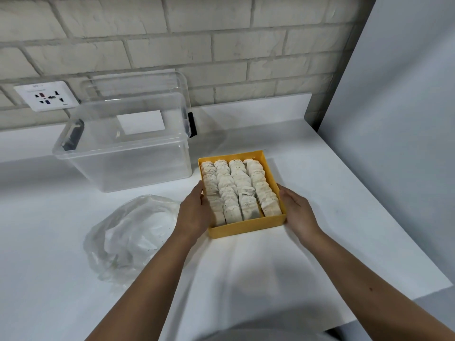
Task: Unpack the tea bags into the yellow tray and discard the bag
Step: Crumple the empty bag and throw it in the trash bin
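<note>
Here, the yellow tray [246,228] is seen resting on the white countertop [327,173], framed on both sides by the person's hands. The left hand [194,210] is laid against the tray's left wall near the front corner, its fingers fairly straight and held together, pointing away along the rim; the wall beneath it is hidden, so it cannot be told whether the thumb is hooked under or over the edge. The right hand [296,210] is pressed flat against the outside of the right wall, fingers extended along it and not curled round anything. The tray is filled with pale tea bags [242,190], packed on edge in four rows running front to back. The emptied clear plastic bag [128,237] is left crumpled on the countertop just beside the left forearm, with a few dark specks visible inside. Behind it, a transparent storage box [128,163] is stood open, its lid [138,94] leaned against the brick wall [221,45], where a wall socket [46,96] is mounted.
</note>
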Demonstrator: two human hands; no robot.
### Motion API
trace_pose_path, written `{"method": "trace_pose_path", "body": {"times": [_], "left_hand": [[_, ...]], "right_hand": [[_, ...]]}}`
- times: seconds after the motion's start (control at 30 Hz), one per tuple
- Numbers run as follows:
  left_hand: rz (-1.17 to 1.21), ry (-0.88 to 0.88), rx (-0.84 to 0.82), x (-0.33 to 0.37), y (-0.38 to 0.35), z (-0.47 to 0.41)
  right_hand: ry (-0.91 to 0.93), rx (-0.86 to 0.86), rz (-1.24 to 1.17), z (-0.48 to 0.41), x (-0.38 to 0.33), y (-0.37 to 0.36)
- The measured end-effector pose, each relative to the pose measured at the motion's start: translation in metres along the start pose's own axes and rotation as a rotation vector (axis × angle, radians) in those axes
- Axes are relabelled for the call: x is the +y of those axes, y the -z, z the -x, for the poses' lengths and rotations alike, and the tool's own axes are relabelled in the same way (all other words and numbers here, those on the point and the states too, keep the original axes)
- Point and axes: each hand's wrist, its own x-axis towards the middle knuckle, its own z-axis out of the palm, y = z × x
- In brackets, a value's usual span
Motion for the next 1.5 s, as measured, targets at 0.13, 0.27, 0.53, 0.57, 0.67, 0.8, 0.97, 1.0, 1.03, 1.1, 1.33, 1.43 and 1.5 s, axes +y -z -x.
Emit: {"method": "trace_pose_path", "body": {"times": [0.13, 0.27, 0.53, 0.57, 0.67, 0.8, 0.97, 1.0, 1.03, 1.1, 1.33, 1.43, 1.5], "left_hand": [[0.011, -0.003, -0.008, 0.002, -0.002, -0.008], [-0.014, -0.041, -0.03, 0.013, -0.006, -0.017], [0.042, 0.0, -0.017, 0.015, -0.015, -0.053], [0.081, 0.032, 0.0, 0.014, -0.016, -0.06], [0.239, 0.156, 0.071, 0.011, -0.022, -0.078], [0.448, 0.233, 0.13, 0.012, -0.03, -0.096], [0.549, 0.238, 0.205, 0.018, -0.038, -0.115], [0.552, 0.238, 0.214, 0.02, -0.038, -0.12], [0.56, 0.235, 0.221, 0.021, -0.039, -0.124], [0.575, 0.23, 0.23, 0.024, -0.039, -0.133], [0.589, 0.229, 0.265, 0.023, -0.039, -0.157], [0.6, 0.237, 0.29, 0.025, -0.04, -0.162], [0.594, 0.248, 0.297, 0.027, -0.04, -0.165]], "right_hand": [[-0.008, 0.018, 0.004, -0.01, -0.003, 0.003], [-0.012, 0.028, 0.05, -0.026, -0.003, 0.004], [0.065, 0.018, 0.211, -0.065, -0.009, 0.005], [0.073, 0.019, 0.219, -0.072, -0.011, 0.005], [0.075, 0.028, 0.222, -0.093, -0.014, 0.001], [0.072, 0.045, 0.216, -0.117, -0.017, -0.008], [0.081, 0.059, 0.211, -0.145, -0.021, -0.016], [0.082, 0.058, 0.205, -0.151, -0.021, -0.018], [0.083, 0.058, 0.196, -0.156, -0.022, -0.019], [0.083, 0.056, 0.182, -0.166, -0.024, -0.023], [0.101, 0.046, 0.194, -0.19, -0.029, -0.032], [0.108, 0.048, 0.2, -0.195, -0.029, -0.034], [0.109, 0.05, 0.204, -0.197, -0.029, -0.035]]}}
